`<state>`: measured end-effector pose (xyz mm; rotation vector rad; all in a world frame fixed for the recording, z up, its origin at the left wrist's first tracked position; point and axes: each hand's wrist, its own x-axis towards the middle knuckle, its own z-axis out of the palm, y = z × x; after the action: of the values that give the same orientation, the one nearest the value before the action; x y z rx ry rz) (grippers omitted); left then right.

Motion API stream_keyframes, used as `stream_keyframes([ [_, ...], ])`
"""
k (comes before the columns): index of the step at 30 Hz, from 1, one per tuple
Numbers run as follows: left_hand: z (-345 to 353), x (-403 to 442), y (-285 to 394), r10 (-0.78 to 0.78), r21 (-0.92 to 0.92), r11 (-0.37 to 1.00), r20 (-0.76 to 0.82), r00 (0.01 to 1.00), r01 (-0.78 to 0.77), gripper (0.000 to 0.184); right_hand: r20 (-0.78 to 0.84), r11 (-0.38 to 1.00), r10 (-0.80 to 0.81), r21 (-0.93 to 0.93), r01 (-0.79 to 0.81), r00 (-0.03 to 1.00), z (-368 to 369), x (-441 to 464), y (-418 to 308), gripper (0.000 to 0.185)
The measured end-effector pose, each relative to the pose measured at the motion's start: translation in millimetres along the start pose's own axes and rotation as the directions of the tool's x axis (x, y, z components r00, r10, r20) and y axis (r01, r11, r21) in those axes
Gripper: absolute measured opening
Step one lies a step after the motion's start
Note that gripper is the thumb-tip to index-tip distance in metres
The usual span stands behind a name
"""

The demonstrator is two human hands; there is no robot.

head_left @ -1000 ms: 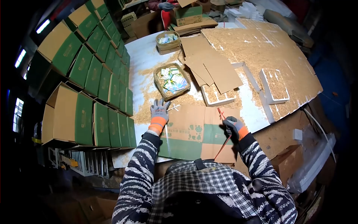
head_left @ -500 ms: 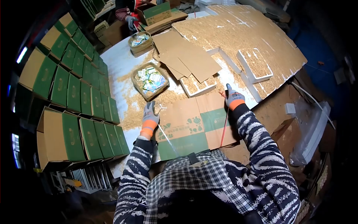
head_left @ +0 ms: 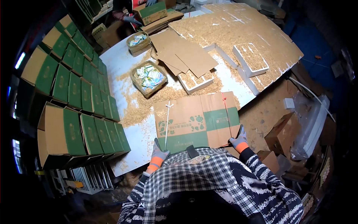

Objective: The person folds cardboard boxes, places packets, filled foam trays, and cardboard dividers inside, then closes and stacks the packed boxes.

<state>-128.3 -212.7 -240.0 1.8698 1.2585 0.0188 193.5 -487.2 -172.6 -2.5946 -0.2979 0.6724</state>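
A brown-and-green printed carton (head_left: 186, 123) lies at the table's near edge, against the checked apron. A white tie (head_left: 167, 119) runs across its left part and a red tie (head_left: 227, 115) across its right part, each with a knot near the far edge. My left hand (head_left: 160, 151), in a grey glove with an orange cuff, grips the carton's near left corner. At the near right corner my right hand (head_left: 238, 140), gloved alike, holds the carton's edge. Some fingers of both hands are hidden at the carton's edges.
Green-and-brown boxes (head_left: 67, 78) are stacked at left. Beyond the carton stand a basket of packets (head_left: 136, 84), a smaller basket (head_left: 140, 50), cardboard sheets (head_left: 186, 56) and white trays (head_left: 257, 71) in wood shavings. Another person's gloved hand (head_left: 132, 19) is by a box at the back.
Both my hands have moved from the ties' far ends to the carton's near corners. The right hand has let go of the red tie. The view has shifted.
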Motion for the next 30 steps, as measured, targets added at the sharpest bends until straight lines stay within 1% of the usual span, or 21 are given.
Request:
stream_keyframes([
  [1,-7.5,-0.6,9.8,-0.073,-0.078,0.994,0.078,0.994,0.079,0.098,-0.005,1.0,-0.002,0.008,0.002,1.0,3.6,2.9,13.0,0.095],
  [3,-18.8,-6.0,18.3,-0.036,0.036,0.999,0.076,0.996,0.034,0.089,-0.007,0.927,-0.247,0.291,0.238,0.969,6.2,19.0,51.5,0.081],
  [5,-25.8,-7.4,11.1,0.115,0.006,0.993,0.074,0.991,-0.115,0.079,-0.073,0.931,-0.295,0.202,0.304,0.953,-8.6,28.5,58.5,0.068],
  [6,-25.9,-3.0,8.4,0.11,0.06,0.992,0.037,0.993,-0.112,0.061,-0.027,0.92,-0.357,0.161,0.356,0.934,-19.0,35.5,54.8,0.065],
  [8,-35.7,9.9,-2.0,0.151,-0.015,0.989,0.07,0.986,-0.15,0.054,-0.018,0.893,-0.445,0.059,0.446,0.895,-30.1,47.6,47.6,0.05],
  [9,-40.8,17.1,-8.4,0.194,-0.09,0.979,0.095,0.976,-0.185,0.048,-0.02,0.894,-0.444,0.058,0.445,0.896,-33.7,55.5,44.9,0.05],
  [10,-41.9,19.3,-17.1,0.196,-0.385,0.911,0.085,0.977,-0.15,0.042,0.043,0.899,-0.355,0.288,0.329,0.934,-38.5,66.6,44.9,0.042],
  [11,-44.8,31.6,-42.0,0.206,-0.382,0.911,0.089,0.975,-0.158,0.042,0.124,0.849,-0.277,0.497,0.182,0.953,-41.3,76.7,49.5,0.036],
  [13,-47.1,64.1,-89.7,0.168,-0.392,0.912,0.095,0.981,-0.118,0.043,0.232,0.851,-0.273,0.51,0.123,0.933,-29.7,120.9,84.4,0.025],
  [14,-78.3,52.0,-46.1,0.121,-0.646,0.762,0.206,0.971,0.041,0.043,0.301,0.932,-0.229,0.342,0.119,0.926,-30.4,128.8,83.1,0.023],
  [15,-94.6,62.6,-44.9,0.107,-0.603,0.797,0.077,0.991,-0.039,0.038,0.362,0.979,-0.176,0.158,0.126,0.916,-35.0,139.5,77.7,0.022],
  [16,-115.0,55.1,-8.7,0.006,-0.607,0.795,-0.003,1.0,-0.007,0.033,0.249,0.988,-0.118,0.124,0.089,0.961,-36.2,147.9,60.3,0.02],
  [18,-129.4,86.9,-4.8,-0.035,-0.578,0.814,-0.139,0.99,-0.053,0.023,-0.123,0.911,-0.368,0.151,0.384,0.922,-25.5,192.5,43.8,0.031],
  [20,-132.6,112.9,13.8,0.003,-0.736,0.675,-0.064,0.998,-0.05,0.027,-0.215,0.901,-0.424,0.0,0.435,0.88,-51.6,176.4,-33.8,0.035],
  [22,-115.3,147.6,28.5,0.097,-0.895,0.438,-0.05,0.994,-0.088,0.032,-0.238,0.835,-0.481,0.171,0.524,0.844,-33.0,220.2,-59.0,0.031],
  [23,-99.5,158.1,46.7,0.035,-0.832,0.534,-0.158,0.987,-0.152,0.026,-0.247,0.817,-0.504,0.176,0.549,0.828,-21.0,244.9,-66.3,0.031],
  [25,-79.2,173.7,53.2,0.002,-0.819,0.574,0.004,1.0,0.002,0.026,-0.207,0.862,-0.326,0.336,0.38,0.922,-11.0,275.6,-72.1,0.029],
  [26,-61.7,177.2,52.9,0.001,-0.825,0.564,-0.006,1.0,-0.006,0.027,0.049,0.582,-0.103,0.813,0.021,0.993,8.4,315.7,-49.6,0.025],
  [27,-43.7,176.0,53.0,0.001,-0.831,0.555,-0.017,1.0,-0.014,0.028,0.27,0.455,-0.064,0.865,-0.213,0.961,10.0,333.2,-22.9,0.01],
  [28,-41.7,152.8,69.7,0.019,-0.862,0.507,0.004,1.0,-0.006,0.028,0.478,0.321,-0.021,0.835,-0.447,0.878,11.1,350.1,3.2,0.017],
  [30,-23.9,144.3,28.5,-0.013,-0.86,0.51,0.005,1.0,0.011,0.028,0.358,0.408,0.259,0.801,-0.438,0.897,1.8,334.1,22.1,0.019],
])
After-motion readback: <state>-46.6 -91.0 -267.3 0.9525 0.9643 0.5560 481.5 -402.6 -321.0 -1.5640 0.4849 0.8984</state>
